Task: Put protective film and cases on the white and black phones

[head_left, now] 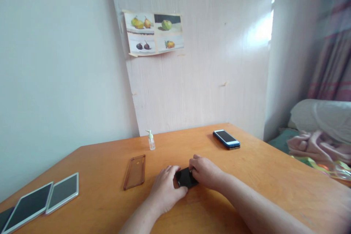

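A black phone (185, 177) lies on the orange wooden table (246, 175), held between both my hands. My left hand (165, 187) curls its fingers over the phone's left end. My right hand (206, 172) grips its right end with bent fingers. Much of the phone is hidden under my fingers. A clear brownish phone case (135, 171) lies flat a little to the left of my left hand.
A small pump bottle (151, 140) stands near the table's far edge. A blue phone (226, 139) lies at the far right. Two white-edged devices (45, 198) rest at the front left corner. A bed with bedding (318, 135) is at the right.
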### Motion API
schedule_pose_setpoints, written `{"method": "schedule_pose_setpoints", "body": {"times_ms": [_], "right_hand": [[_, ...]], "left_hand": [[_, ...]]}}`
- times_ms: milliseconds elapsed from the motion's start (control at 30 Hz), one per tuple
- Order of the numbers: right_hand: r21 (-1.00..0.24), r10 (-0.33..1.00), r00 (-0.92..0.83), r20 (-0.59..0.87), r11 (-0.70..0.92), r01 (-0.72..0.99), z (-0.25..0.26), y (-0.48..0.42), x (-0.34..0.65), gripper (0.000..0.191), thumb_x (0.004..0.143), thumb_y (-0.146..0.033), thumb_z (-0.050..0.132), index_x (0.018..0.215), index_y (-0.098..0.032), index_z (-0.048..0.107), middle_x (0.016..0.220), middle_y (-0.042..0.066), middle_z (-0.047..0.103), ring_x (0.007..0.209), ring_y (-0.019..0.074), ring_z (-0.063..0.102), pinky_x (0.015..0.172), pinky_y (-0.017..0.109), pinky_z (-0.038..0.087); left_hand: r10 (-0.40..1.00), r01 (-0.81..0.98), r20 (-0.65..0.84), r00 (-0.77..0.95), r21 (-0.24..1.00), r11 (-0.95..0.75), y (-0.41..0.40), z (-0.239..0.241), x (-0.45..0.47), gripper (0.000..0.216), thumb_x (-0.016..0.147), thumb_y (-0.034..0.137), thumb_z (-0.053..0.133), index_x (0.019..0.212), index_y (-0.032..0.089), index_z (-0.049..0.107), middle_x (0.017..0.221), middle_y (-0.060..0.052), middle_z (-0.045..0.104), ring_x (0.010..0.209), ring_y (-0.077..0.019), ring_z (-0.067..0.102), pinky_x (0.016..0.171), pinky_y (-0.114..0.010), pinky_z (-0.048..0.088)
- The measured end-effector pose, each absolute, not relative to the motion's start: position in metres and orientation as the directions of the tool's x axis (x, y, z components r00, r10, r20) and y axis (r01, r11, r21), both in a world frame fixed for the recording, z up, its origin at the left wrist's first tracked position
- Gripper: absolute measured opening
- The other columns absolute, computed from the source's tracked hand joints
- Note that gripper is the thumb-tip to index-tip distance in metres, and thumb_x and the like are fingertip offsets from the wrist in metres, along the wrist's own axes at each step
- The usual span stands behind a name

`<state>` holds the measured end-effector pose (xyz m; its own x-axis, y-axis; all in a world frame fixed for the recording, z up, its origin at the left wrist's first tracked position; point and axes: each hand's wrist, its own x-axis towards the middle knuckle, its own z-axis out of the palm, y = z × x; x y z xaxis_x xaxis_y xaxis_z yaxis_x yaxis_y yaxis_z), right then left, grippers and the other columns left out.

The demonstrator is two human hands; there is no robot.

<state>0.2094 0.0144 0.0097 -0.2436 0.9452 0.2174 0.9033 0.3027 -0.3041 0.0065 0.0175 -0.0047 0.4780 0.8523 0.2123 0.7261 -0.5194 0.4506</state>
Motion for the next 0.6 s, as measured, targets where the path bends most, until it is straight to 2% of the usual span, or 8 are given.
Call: {"method": "schedule_pose_setpoints", "body": {"times_ms": [200, 433, 600], "right_hand": [[-0.299, 0.927, -0.322, 0.191, 0.368, 0.881, 0.0149, 0.0070, 0.2131, 0.017, 0.070, -0.010, 0.053, 0.077, -0.019, 0.066, 0.086, 0.004, 0.063, 0.073, 0.0142, 0.056, 0.062, 0.022, 0.033], [-0.334, 0.946, -0.212, 0.245, 0.288, 0.897, 0.0104, 0.0164, 0.2102, 0.022, 0.075, -0.010, 0.049, 0.084, -0.017, 0.068, 0.091, 0.006, 0.063, 0.076, 0.0141, 0.058, 0.064, 0.022, 0.035], [-0.322, 0.936, -0.286, 0.205, 0.340, 0.884, 0.0116, 0.0121, 0.2146, 0.017, 0.070, -0.010, 0.054, 0.077, -0.018, 0.067, 0.087, 0.004, 0.064, 0.074, 0.0140, 0.057, 0.062, 0.021, 0.033]], "left_hand": [[0.854, 0.730, 0.193, 0.482, 0.451, -0.514, 0.0174, -0.0025, 0.0066, 0.050, 0.068, 0.030, 0.067, 0.116, 0.024, 0.056, 0.115, -0.005, 0.063, 0.107, -0.0240, 0.057, 0.090, -0.031, 0.043], [0.857, 0.719, 0.204, 0.472, 0.474, -0.509, 0.0175, -0.0037, 0.0071, 0.048, 0.069, 0.030, 0.065, 0.115, 0.024, 0.056, 0.113, -0.004, 0.064, 0.105, -0.0226, 0.057, 0.089, -0.030, 0.043], [0.859, 0.725, 0.183, 0.478, 0.469, -0.504, 0.0168, -0.0018, 0.0077, 0.047, 0.068, 0.028, 0.065, 0.114, 0.024, 0.056, 0.113, -0.004, 0.063, 0.105, -0.0232, 0.057, 0.089, -0.031, 0.043]]}}
